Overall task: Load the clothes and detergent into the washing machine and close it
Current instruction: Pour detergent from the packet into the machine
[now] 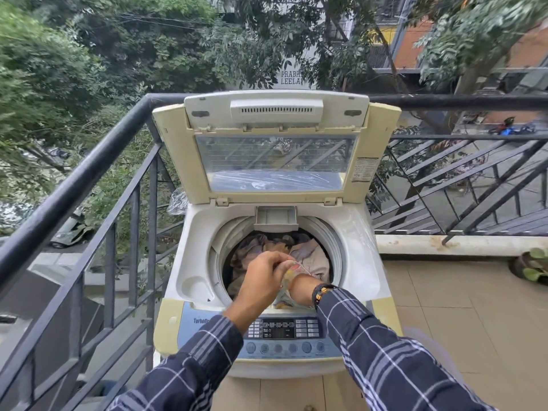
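Over the drum's (335, 250) near rim, the left hand (261, 274) pinches what looks like a clear detergent sachet (289, 275). The right hand's (301, 289) fingers hide behind it, grip unclear. Clothes (308, 256) lie inside the drum. A sudden tear could scatter detergent past the rim. Behind the drum, the lid (275, 143) stands open.

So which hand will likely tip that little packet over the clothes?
Probably the right hand: it grips the packet over the clothes, while the left hand just pinches its top.
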